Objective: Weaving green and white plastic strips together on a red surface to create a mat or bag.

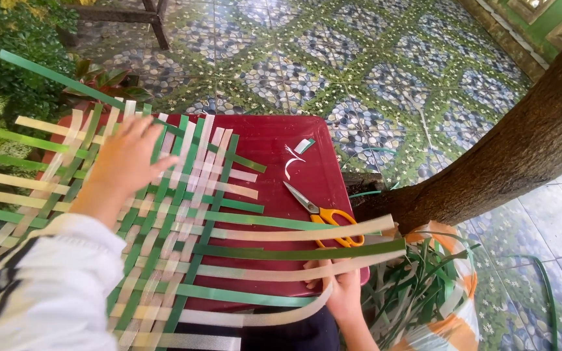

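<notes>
Our left hand [128,156] lies spread on the green-and-cream woven strip mat [170,221]; our right hand [343,289] pinches a cream strip [281,273] running crosswise at its right edge.

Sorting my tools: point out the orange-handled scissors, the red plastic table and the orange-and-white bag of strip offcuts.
Orange-handled scissors [323,215], head view, near the pivot.
Red plastic table [268,140], head view, bare top.
Orange-and-white bag of strip offcuts [458,318], head view, outer side.
</notes>
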